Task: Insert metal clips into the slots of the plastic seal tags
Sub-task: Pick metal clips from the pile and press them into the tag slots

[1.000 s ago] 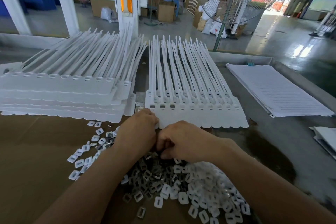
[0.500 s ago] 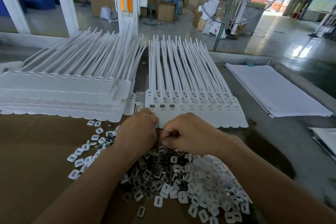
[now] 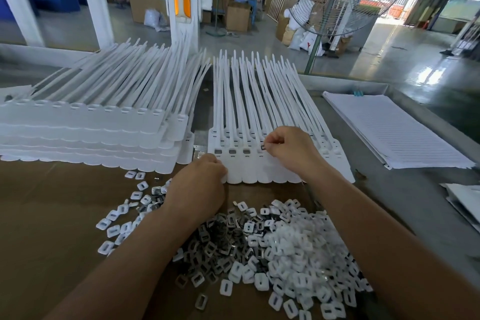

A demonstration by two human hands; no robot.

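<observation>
Pinching one metal clip [image 3: 262,147] between thumb and forefinger of my right hand [image 3: 293,150], I have it at the mouth of the fourth slot from the left end of the row of seal tags [image 3: 262,171], which lies at the middle of the frame. The other fingers of that hand are curled in. Three filled slots [image 3: 232,151] to its left already show grey metal; the slots to the right are mostly hidden under my hand. I judge the step to be seating this clip, early in the row. It does not look flush yet, so the next move calls for squaring it to the opening and pressing straight down.

My left hand [image 3: 200,184] rests against the row's near left corner, knuckles up, fingers curled under; whether it holds spare clips I cannot tell.

Below both wrists, lower middle of the frame, lies the heap of loose clips [image 3: 220,239], mixed with white plastic caps [image 3: 298,244] on brown cardboard [image 3: 52,215]. A taller stack of tags [image 3: 91,132] crowds in just beside the row at the left. White sheets [image 3: 389,132] at the right lie apart, with grey table [image 3: 376,189] between, so the free room is rightward. The row's scalloped near edge sits close above the heap, and a careless wrist could scatter parts.
</observation>
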